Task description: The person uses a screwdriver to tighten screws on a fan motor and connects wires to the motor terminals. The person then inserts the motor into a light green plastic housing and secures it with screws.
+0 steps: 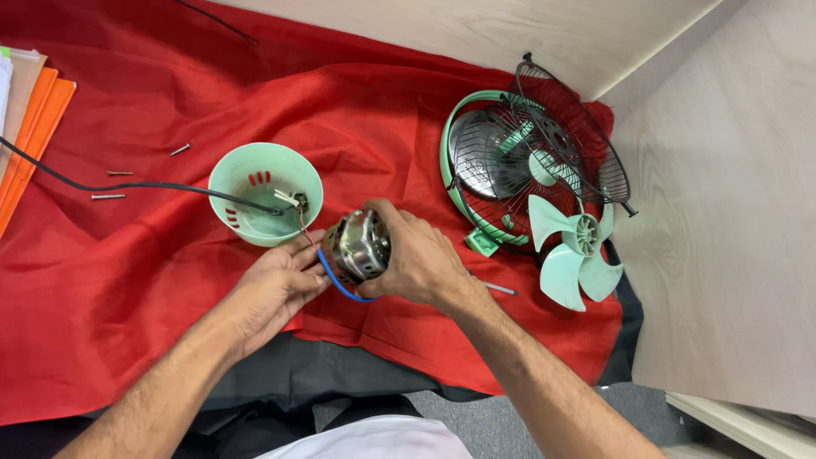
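Red cloth [170, 280] covers the table under your hands, with a darker grey layer showing at its near edge. Your right hand [416, 255] is clenched around a small metal fan motor [357, 246], fingers wrapped over its far side, holding it just above the cloth. Your left hand [276, 285] sits close beside it, fingertips pinching the blue wire [336, 280] that loops out from beneath the motor; a thin red wire runs from the motor up into the mint-green motor housing [265, 204].

That housing lies open side up just beyond your left hand, and a black power cord [110, 184] enters it from the left. Three loose screws [108, 196] lie on the cloth left of the housing, well apart from your hands.

To your right, the mint-green fan frame with its black wire guards [544, 161] leans against the pale wooden wall, and the mint-green fan blade [578, 251] rests in front of it. A slim metal rod [501, 290] pokes out from behind your right wrist. Orange folders [34, 127] lie at the far left edge.
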